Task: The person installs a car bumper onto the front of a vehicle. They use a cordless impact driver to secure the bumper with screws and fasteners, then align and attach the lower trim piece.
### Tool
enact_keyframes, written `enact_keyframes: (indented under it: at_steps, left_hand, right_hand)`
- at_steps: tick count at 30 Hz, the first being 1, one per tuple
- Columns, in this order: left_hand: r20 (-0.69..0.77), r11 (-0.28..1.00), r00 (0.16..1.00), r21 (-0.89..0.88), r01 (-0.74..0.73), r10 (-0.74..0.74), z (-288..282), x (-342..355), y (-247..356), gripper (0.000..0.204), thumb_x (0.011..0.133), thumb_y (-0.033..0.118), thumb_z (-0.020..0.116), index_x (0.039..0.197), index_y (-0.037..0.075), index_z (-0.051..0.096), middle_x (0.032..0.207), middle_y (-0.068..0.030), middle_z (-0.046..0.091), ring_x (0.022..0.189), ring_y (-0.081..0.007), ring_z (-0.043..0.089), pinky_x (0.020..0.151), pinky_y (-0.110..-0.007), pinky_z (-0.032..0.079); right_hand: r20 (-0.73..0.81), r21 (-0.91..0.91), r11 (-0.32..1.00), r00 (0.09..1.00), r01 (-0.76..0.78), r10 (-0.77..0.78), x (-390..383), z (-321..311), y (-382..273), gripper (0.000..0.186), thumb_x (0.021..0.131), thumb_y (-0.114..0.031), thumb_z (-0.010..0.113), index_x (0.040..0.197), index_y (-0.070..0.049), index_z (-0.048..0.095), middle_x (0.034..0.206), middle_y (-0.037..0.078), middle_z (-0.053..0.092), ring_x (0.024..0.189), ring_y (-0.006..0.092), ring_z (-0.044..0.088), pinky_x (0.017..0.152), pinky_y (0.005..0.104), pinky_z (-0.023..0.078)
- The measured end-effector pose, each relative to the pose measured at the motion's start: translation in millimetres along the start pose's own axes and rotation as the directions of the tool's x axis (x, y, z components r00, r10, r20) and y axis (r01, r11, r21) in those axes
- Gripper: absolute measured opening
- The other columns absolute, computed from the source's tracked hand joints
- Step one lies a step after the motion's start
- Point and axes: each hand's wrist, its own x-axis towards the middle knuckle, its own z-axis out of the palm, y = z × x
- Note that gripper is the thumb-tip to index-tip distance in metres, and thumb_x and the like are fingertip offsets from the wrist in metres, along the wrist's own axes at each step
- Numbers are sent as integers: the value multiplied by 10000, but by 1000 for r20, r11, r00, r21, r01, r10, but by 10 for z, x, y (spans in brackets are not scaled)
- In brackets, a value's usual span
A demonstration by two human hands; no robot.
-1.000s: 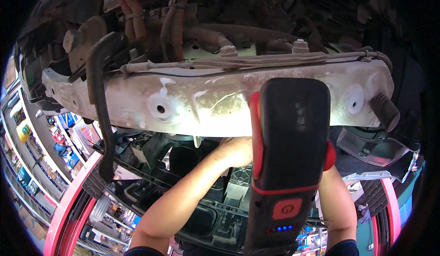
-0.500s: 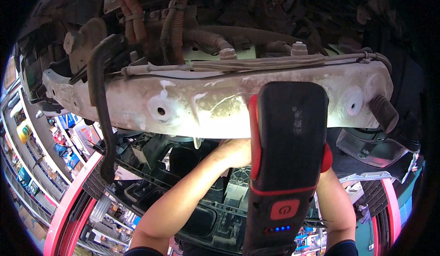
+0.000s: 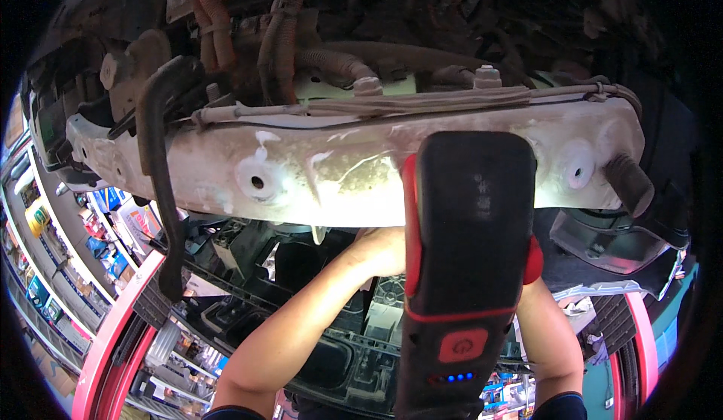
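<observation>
A black and red work light [image 3: 473, 224] fills the middle of the view, its lit side facing a dirty, pale metal crossmember [image 3: 331, 156] under a vehicle. My left hand [image 3: 382, 250] reaches in below the lower edge of the crossmember, against dark plastic parts. The light and the metal hide its fingers, so what it touches does not show. My right forearm [image 3: 548, 330] rises from the lower right and passes behind the light, which covers the right hand completely. Blue indicator dots glow below the light's red power button [image 3: 462, 345].
A black curved bar [image 3: 162, 187] hangs at the left of the crossmember. Corrugated orange hoses [image 3: 285, 36] run above it. Red lift parts [image 3: 124, 330] stand at left and right. Shelves [image 3: 64, 232] with boxes and bottles line the far left.
The view has shifted slightly, so the light and the crossmember sit a little further left. Both arms keep nearly the same pose.
</observation>
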Motion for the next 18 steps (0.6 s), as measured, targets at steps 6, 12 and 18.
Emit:
enact_keyframes:
  at_steps: [6,12,18]
  left_hand:
    - [-195,988,971,90,-125,140,90,-3,-26,421,931,291,644,1219,-13,678,1239,-259,685,1163,-403,651,986,-480,507]
    - [-246,985,959,134,-113,143,126,-12,-37,396,938,266,627,1217,-11,678,1222,-261,691,1171,-409,649,986,-485,509]
    - [61,972,998,-233,-18,33,-118,-7,17,415,929,284,640,1235,5,675,1245,-246,688,1189,-410,641,1008,-493,497]
  right_hand:
    - [8,-79,995,998,66,-65,16,-52,16,384,879,-46,742,1249,4,654,1255,230,668,1224,397,608,1070,475,447]
    - [55,-60,997,997,55,-52,-4,-79,46,378,866,-45,751,1232,0,667,1212,223,689,1180,394,633,1041,465,468]
    - [18,-41,996,997,80,-80,15,-24,113,325,842,-29,768,1155,2,685,1151,209,706,1148,378,652,1005,454,487]
